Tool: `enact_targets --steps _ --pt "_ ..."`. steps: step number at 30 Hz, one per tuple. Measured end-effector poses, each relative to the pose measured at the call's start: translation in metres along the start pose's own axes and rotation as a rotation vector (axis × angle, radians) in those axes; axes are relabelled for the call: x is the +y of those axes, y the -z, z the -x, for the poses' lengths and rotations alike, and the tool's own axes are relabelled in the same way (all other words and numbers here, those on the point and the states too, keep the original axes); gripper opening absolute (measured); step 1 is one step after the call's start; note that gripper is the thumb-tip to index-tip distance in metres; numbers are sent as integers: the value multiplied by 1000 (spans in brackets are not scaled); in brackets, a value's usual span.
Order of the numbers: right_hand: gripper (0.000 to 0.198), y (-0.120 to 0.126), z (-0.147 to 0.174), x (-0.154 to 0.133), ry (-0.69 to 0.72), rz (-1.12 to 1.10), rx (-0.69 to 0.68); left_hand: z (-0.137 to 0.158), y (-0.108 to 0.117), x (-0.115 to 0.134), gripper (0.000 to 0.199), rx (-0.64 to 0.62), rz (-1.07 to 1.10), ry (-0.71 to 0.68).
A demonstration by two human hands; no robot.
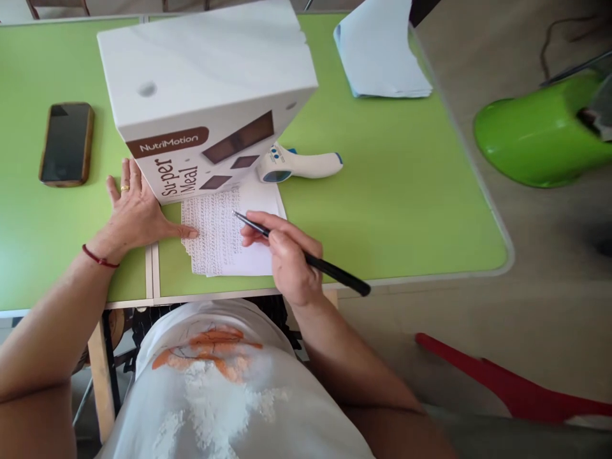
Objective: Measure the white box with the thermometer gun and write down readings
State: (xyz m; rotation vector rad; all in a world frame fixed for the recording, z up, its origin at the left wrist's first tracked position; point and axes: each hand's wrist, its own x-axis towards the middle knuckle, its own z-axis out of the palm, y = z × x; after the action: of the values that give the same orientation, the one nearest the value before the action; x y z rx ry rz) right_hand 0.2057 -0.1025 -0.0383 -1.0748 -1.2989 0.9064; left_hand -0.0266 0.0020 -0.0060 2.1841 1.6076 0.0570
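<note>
In my right hand (297,260) is a black pen (329,270), gripped between thumb and fingers with its tip over the written sheet. The paper (253,258) lies near the table's front edge, its left part covered in small handwritten rows. My left hand (136,213) rests flat with fingers spread, the thumb on the paper's left edge. A white box (191,83) printed "NutriMotion Su-per Meal" stands just beyond, against the fingers of that hand and hiding the paper's far part. Beside the box lies a white handheld infrared thermometer (306,164).
A phone (67,145) in a brown case lies to the left on the green table (406,217). Folded papers (382,54) sit at the back right. Past the table's right edge are a green plastic seat (535,134) and a red object (507,382).
</note>
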Motion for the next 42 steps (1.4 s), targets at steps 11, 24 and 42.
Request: enact_targets --steps 11,24,42 --pt "15 9 16 -1 101 355 -36 -4 -2 -1 157 10 20 69" --pt "18 9 17 1 196 452 -111 -3 2 3 152 -21 44 77" --pt "18 10 17 -1 139 442 -71 -2 3 4 146 -7 40 64"
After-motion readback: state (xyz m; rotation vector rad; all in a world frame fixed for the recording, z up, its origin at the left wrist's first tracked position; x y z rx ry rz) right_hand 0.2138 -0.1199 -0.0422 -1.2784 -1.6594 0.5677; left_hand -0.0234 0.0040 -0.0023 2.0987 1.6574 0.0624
